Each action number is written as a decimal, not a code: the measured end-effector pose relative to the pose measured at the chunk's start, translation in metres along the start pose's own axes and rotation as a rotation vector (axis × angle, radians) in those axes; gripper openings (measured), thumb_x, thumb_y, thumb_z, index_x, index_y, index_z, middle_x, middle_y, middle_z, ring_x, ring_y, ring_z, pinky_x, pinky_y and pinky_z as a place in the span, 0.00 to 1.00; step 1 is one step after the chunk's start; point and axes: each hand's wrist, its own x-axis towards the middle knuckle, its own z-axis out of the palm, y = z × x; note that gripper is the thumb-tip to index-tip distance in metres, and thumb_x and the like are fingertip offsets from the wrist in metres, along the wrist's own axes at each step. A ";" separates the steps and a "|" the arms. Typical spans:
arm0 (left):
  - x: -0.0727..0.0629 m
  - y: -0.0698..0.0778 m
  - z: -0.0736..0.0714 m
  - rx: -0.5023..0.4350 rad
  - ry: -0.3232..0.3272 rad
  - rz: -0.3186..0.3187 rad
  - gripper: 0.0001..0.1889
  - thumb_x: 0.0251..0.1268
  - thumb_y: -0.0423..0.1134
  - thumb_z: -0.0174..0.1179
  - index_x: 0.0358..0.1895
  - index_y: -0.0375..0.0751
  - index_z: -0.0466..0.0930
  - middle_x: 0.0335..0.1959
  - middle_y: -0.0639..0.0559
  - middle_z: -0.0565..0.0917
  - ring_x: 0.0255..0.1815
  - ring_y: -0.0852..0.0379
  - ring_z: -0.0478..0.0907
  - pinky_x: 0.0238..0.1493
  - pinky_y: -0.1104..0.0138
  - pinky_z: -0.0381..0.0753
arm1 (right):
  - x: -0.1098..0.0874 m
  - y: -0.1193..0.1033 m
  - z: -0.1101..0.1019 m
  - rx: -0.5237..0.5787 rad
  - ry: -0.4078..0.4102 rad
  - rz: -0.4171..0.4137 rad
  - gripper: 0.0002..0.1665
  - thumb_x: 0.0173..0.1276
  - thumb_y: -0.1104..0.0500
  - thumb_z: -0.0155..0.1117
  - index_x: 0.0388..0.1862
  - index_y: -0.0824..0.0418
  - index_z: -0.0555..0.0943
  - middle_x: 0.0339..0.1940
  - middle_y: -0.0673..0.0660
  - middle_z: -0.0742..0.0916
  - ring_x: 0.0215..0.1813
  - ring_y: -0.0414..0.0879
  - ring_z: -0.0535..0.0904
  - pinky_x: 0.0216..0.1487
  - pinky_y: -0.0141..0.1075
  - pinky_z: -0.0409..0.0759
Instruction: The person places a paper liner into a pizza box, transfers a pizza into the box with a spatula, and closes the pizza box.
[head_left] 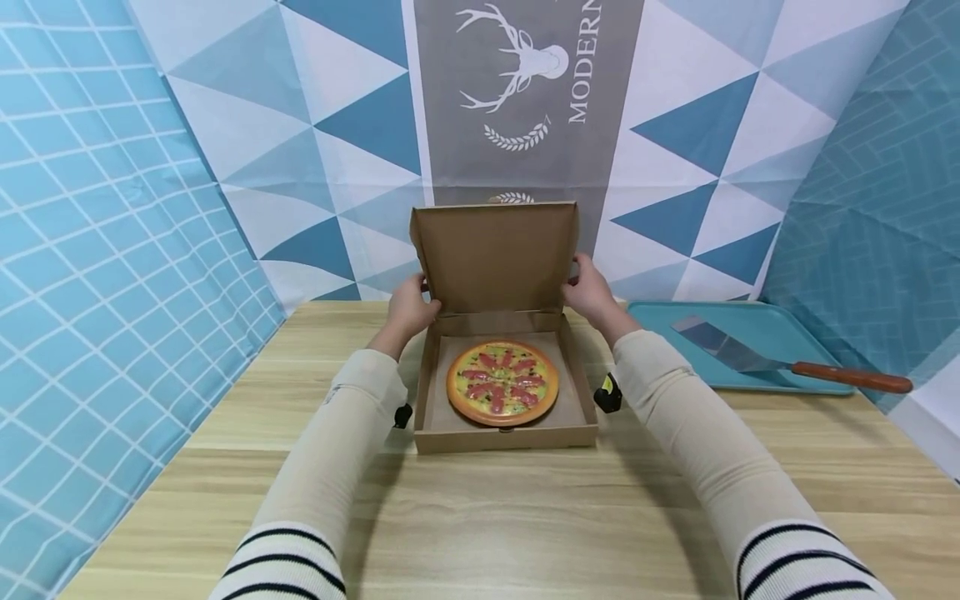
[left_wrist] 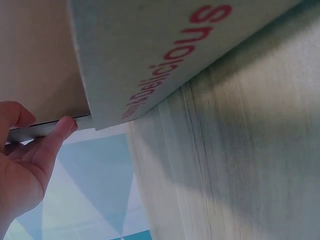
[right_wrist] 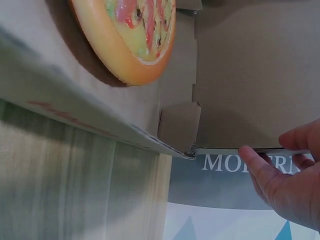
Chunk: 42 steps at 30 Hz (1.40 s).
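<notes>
A cardboard pizza box (head_left: 506,440) stands on the table with its lid (head_left: 498,258) raised nearly upright at the back. Inside the base lies a round pizza (head_left: 502,383) with an orange-brown crust and red slices on top. At the lid's left edge, my left hand (head_left: 411,308) grips the cardboard; the left wrist view shows thumb and fingers on both sides of it. My right hand (head_left: 590,292) holds the opposite edge, with the fingers (right_wrist: 260,170) partly behind the lid in the right wrist view. Red lettering (left_wrist: 170,60) marks the box's outer side.
To the right lies a teal tray (head_left: 652,315). Across it rests a pizza server (head_left: 727,346) with a metal blade, its wooden handle (head_left: 851,375) sticking out past the tray's right edge. A patterned cloth wall (head_left: 360,150) rises directly behind the wooden table (head_left: 480,517).
</notes>
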 end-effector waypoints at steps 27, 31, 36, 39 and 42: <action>-0.034 -0.018 -0.012 -0.347 -0.160 0.027 0.22 0.66 0.28 0.60 0.61 0.22 0.71 0.61 0.29 0.74 0.50 0.36 0.81 0.48 0.53 0.82 | -0.038 0.027 -0.003 0.205 -0.032 -0.099 0.30 0.70 0.76 0.52 0.69 0.66 0.65 0.58 0.73 0.74 0.59 0.67 0.73 0.58 0.56 0.75; -0.044 -0.022 -0.014 -0.272 -0.146 0.093 0.19 0.64 0.29 0.62 0.57 0.25 0.75 0.52 0.31 0.80 0.48 0.38 0.81 0.44 0.53 0.83 | -0.045 0.031 -0.005 0.253 -0.071 -0.086 0.28 0.71 0.75 0.53 0.69 0.69 0.65 0.59 0.74 0.73 0.62 0.67 0.72 0.60 0.54 0.74; -0.053 -0.023 -0.017 -0.181 -0.114 0.190 0.20 0.60 0.29 0.64 0.56 0.30 0.78 0.47 0.34 0.83 0.44 0.41 0.81 0.43 0.53 0.81 | -0.055 0.029 -0.010 0.255 -0.102 -0.071 0.26 0.70 0.75 0.54 0.66 0.73 0.66 0.58 0.73 0.74 0.60 0.63 0.74 0.58 0.47 0.77; -0.060 -0.024 -0.019 -0.130 -0.127 0.226 0.25 0.58 0.27 0.66 0.60 0.29 0.75 0.53 0.33 0.81 0.50 0.39 0.80 0.50 0.50 0.79 | -0.062 0.030 -0.013 0.287 -0.152 -0.035 0.25 0.71 0.76 0.50 0.67 0.76 0.63 0.58 0.74 0.73 0.55 0.57 0.76 0.54 0.38 0.80; -0.068 -0.024 -0.021 -0.119 -0.157 0.237 0.26 0.58 0.26 0.66 0.62 0.27 0.74 0.56 0.32 0.79 0.54 0.39 0.79 0.52 0.50 0.79 | -0.071 0.032 -0.017 0.341 -0.191 0.018 0.24 0.74 0.74 0.45 0.68 0.79 0.60 0.57 0.72 0.73 0.51 0.47 0.76 0.49 0.30 0.79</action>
